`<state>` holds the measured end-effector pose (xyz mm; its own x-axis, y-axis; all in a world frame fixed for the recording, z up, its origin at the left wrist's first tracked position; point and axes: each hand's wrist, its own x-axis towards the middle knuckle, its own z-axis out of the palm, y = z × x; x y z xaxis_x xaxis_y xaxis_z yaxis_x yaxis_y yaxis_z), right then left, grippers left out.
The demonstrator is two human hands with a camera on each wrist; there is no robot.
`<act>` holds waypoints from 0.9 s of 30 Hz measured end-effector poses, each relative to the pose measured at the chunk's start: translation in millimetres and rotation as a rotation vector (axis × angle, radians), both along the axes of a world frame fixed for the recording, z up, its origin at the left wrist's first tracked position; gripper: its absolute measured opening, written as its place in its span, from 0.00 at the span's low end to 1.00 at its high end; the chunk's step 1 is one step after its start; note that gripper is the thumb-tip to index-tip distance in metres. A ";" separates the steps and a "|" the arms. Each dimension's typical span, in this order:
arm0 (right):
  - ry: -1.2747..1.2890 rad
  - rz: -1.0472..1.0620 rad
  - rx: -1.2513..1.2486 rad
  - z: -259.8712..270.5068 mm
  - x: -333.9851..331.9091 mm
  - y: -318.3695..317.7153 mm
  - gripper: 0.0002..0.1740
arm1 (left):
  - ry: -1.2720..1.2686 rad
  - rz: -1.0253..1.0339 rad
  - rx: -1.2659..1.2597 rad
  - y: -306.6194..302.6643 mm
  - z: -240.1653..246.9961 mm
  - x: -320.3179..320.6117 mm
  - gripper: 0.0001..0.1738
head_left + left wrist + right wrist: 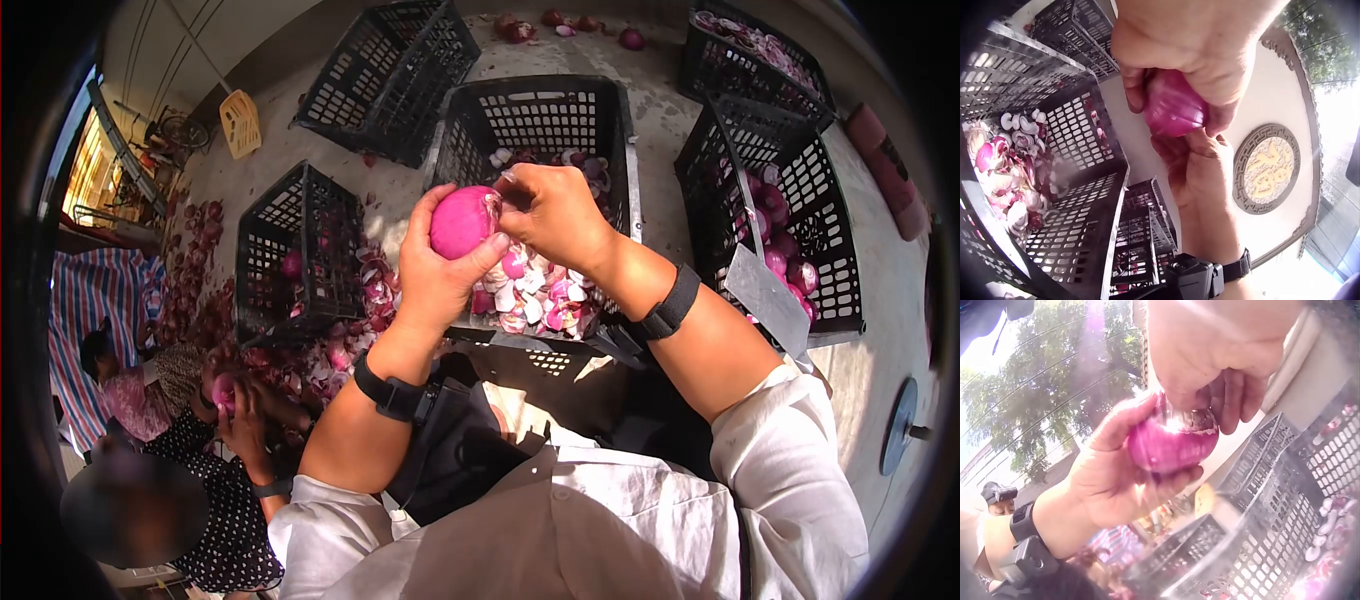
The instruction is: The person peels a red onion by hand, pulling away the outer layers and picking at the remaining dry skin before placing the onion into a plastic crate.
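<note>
A glossy red onion point(463, 222) is held up over a black plastic crate point(630, 150) half filled with onion peelings point(540, 295). My left hand point(440, 265) grips it from the side and below, thumb across its front. At the onion's end, the curled fingers of my right hand point(555, 210) pinch at the dry, papery skin. The right wrist view shows that onion point(1172, 444) with its ragged brownish top under the right fingertips. In the left wrist view, the right hand point(1197, 162) reaches to the onion point(1175, 106) from below.
Other black crates stand around: one at back left point(390, 75), one at left point(300, 250), one holding peeled onions point(775, 255) at right. Loose peelings point(205, 240) cover the floor at left. Another person point(190, 470) sits close on the left, holding an onion point(224, 392).
</note>
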<state>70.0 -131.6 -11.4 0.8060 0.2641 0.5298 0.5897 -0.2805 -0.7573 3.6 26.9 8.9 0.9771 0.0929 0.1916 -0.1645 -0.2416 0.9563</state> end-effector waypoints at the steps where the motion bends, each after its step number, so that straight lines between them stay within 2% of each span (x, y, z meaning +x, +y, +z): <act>1: 0.007 -0.006 0.001 0.2 -0.3 0.5 0.13 | 0.012 -0.005 -0.024 0.6 0.1 0.3 0.42; 12: 0.251 -0.034 0.131 4.1 1.8 0.3 0.10 | 0.046 -0.055 -0.196 -2.7 -1.6 -0.5 0.39; 15: 0.313 0.014 0.280 -2.7 7.9 -0.1 0.09 | 0.046 -0.094 -0.348 -5.6 0.4 1.1 0.38; 18: 0.413 0.068 0.296 -3.6 7.7 -5.1 0.10 | 0.062 -0.095 -0.487 -6.6 -3.0 3.7 0.41; 21: 0.344 0.215 0.422 -2.6 2.9 -7.0 0.11 | 0.067 -0.098 -0.489 -5.5 -4.5 3.9 0.40; 27: 0.262 0.171 0.296 -7.0 5.4 -3.4 0.10 | 0.076 -0.126 -0.516 3.4 -11.1 5.7 0.36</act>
<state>75.3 -135.0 -18.4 0.8811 0.2728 0.3865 0.3862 0.0569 -0.9207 9.4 30.3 -2.3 0.9961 0.0371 0.0806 -0.0878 0.2803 0.9559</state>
